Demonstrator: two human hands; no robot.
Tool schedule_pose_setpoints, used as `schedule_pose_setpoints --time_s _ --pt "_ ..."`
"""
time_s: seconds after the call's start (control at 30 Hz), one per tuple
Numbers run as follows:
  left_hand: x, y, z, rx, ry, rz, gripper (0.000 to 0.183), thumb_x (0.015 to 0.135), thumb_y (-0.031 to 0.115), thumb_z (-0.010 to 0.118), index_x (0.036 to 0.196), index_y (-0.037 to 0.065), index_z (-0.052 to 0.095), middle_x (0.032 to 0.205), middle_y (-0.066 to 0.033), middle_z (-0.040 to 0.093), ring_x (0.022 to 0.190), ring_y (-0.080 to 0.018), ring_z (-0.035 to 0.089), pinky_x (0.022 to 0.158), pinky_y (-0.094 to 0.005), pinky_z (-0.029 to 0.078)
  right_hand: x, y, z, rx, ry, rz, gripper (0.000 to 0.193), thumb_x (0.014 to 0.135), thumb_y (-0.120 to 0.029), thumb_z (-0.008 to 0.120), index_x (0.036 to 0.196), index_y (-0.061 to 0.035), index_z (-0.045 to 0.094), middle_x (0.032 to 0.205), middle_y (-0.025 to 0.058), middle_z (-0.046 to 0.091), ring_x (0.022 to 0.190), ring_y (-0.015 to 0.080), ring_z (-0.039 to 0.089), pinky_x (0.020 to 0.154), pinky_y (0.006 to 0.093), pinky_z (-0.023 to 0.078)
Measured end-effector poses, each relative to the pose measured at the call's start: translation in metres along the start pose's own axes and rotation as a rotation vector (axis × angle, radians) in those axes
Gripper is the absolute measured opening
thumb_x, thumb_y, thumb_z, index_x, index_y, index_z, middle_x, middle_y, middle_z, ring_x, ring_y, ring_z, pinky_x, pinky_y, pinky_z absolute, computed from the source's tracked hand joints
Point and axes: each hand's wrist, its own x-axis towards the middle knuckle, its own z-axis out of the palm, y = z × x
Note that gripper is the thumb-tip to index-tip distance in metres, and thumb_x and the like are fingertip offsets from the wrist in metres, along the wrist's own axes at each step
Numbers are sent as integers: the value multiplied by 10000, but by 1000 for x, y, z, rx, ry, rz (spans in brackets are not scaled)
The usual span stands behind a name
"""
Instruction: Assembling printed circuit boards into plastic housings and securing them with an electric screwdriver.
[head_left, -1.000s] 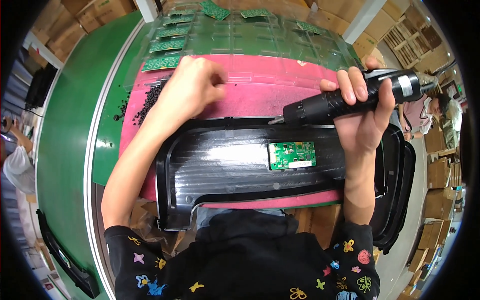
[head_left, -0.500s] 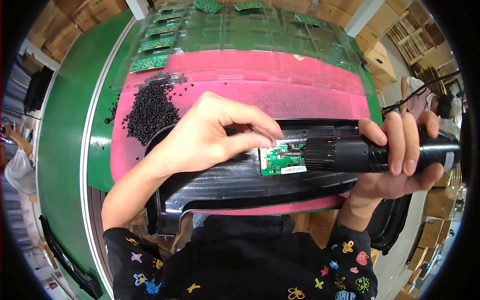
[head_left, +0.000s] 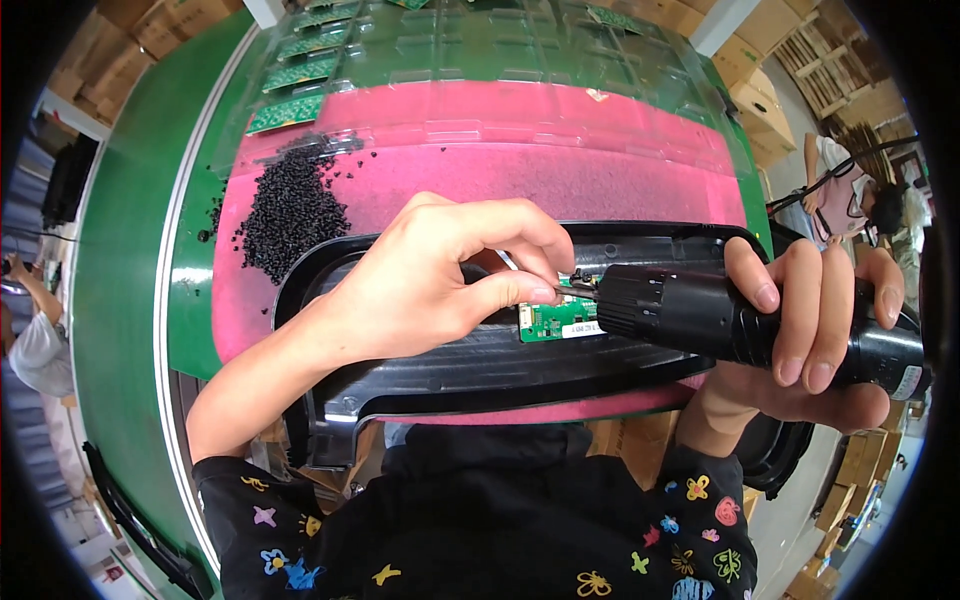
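Note:
My right hand (head_left: 815, 320) is wrapped round a black electric screwdriver (head_left: 670, 312), which lies nearly level with its bit pointing left. The thumb and index finger of my left hand (head_left: 430, 275) pinch together at the bit's tip. Whatever they may hold is hidden. Beneath the tip sits a small green circuit board (head_left: 545, 325) with a white connector and a white label. It rests inside a long black plastic housing (head_left: 450, 368) with raised edges. My left forearm crosses the housing's left end, and the driver covers the board's right part.
A heap of small black screws (head_left: 295, 215) lies on the pink mat (head_left: 480, 180), left of the housing. Beyond it, a clear plastic tray (head_left: 450, 130) holds several green circuit boards (head_left: 287, 113). A co-worker (head_left: 838, 190) is at the far right; another person's arm (head_left: 38, 300) shows far left.
My left finger and thumb have come down and closed at the bit's tip. The screwdriver has tilted, its rear end swinging nearer to me. The view has shifted slightly.

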Motion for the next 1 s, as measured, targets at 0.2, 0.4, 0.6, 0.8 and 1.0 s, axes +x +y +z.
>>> schedule_pose_setpoints --time_s 0.2,0.4,0.6,0.8,1.0 --pt "0 0 -1 74 14 106 150 776 -51 705 915 -36 652 830 -90 694 766 -164 699 700 -266 563 0 1 1 -15 1 4 441 760 -221 792 1053 -154 469 687 -46 545 638 87 523 801 313 327" --pt "1 2 4 -32 4 3 191 763 -54 709 948 -42 663 864 -123 692 802 -185 681 722 -282 549 0 4 -4 2 -69 32 434 763 -216 788 1058 -157 475 693 -44 550 639 90 524 796 316 325" --pt "1 1 2 38 -37 71 154 727 -48 732 875 -35 692 853 -128 679 789 -207 667 701 -297 533 2 2 -5 -74 -165 111 433 819 -247 753 1128 -170 459 729 -41 565 672 96 549 831 330 345" --pt "1 0 7 131 57 140 147 689 -64 744 825 -45 691 782 -120 660 726 -202 635 644 -290 501 -10 10 -7 -6 10 -9 380 826 -270 702 1080 -156 443 719 -40 564 649 95 546 810 326 358" --pt "0 -1 0 252 200 217 95 725 -66 705 811 -49 671 773 -108 648 727 -205 629 636 -286 492 0 -23 -16 -348 33 149 400 846 -374 617 1034 -78 424 638 -44 521 525 66 486 656 268 360"
